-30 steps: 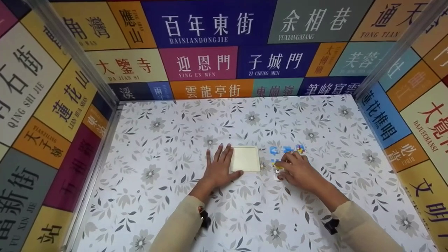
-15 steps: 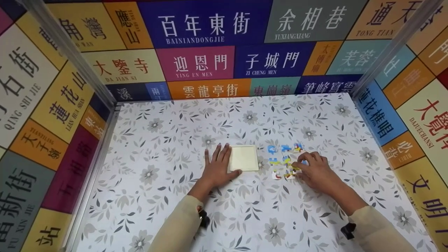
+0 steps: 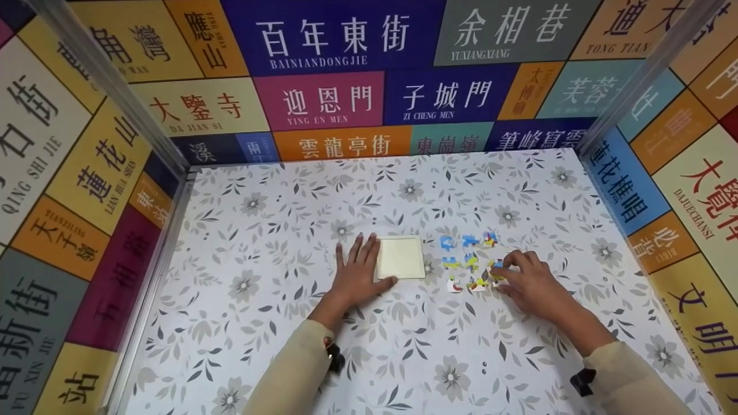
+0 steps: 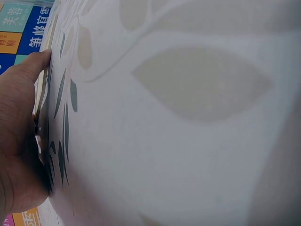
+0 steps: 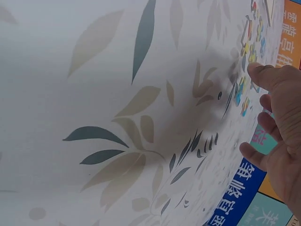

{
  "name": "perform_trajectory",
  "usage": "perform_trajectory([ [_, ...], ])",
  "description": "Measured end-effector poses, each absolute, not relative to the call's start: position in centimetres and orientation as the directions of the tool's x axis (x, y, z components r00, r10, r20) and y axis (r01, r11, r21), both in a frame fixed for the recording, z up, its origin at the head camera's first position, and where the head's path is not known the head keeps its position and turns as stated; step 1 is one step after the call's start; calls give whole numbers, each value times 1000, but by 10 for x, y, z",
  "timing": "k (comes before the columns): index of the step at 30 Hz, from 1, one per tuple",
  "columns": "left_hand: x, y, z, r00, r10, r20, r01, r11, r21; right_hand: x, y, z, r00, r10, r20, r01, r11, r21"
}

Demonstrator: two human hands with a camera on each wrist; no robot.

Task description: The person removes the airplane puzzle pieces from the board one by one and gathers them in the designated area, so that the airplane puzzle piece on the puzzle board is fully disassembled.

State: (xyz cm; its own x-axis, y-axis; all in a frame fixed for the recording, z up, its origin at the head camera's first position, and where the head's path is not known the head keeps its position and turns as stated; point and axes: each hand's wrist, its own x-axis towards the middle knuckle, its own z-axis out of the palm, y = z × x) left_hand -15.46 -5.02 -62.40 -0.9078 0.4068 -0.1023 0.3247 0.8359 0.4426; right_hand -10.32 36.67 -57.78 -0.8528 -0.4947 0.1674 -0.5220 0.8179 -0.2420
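A square cream puzzle tray [image 3: 400,257] lies on the flowered tabletop. My left hand [image 3: 358,276] lies flat with fingers spread along the tray's left edge, its thumb near the lower left corner. To the right are several small colourful jigsaw pieces [image 3: 470,241] in loose rows. My right hand [image 3: 530,285] is at the right end of the lower rows, its index finger and thumb touching pieces there and partly covering them. In the right wrist view, the thumb [image 5: 263,75] reaches the pieces [image 5: 240,89], and the other fingers are bent and spaced apart.
A white tabletop [image 3: 288,230] with grey leaf and flower print spreads around the tray and pieces. Panels with coloured Chinese street-name blocks [image 3: 323,101] stand at the back and both sides. Dark wrist cameras [image 3: 583,381] sit at both sleeves.
My right hand has moved right across the puzzle pieces, uncovering the left and middle ones. It has shifted only slightly since half a second ago. My left hand stays against the tray.
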Motion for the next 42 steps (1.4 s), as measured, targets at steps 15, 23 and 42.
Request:
perform_trajectory([
  [15, -151, -50, -623, -910, 396, -127, 310, 850, 427, -98, 372, -586, -871, -488, 49, -485, 841, -238],
  [23, -152, -51, -624, -911, 396, -115, 309, 840, 446, -100, 372, -586, -853, -508, 117, -521, 821, -235],
  [42, -149, -48, -627, -912, 397, -103, 315, 839, 443, -96, 373, -591, -856, -499, 137, -517, 830, -208],
])
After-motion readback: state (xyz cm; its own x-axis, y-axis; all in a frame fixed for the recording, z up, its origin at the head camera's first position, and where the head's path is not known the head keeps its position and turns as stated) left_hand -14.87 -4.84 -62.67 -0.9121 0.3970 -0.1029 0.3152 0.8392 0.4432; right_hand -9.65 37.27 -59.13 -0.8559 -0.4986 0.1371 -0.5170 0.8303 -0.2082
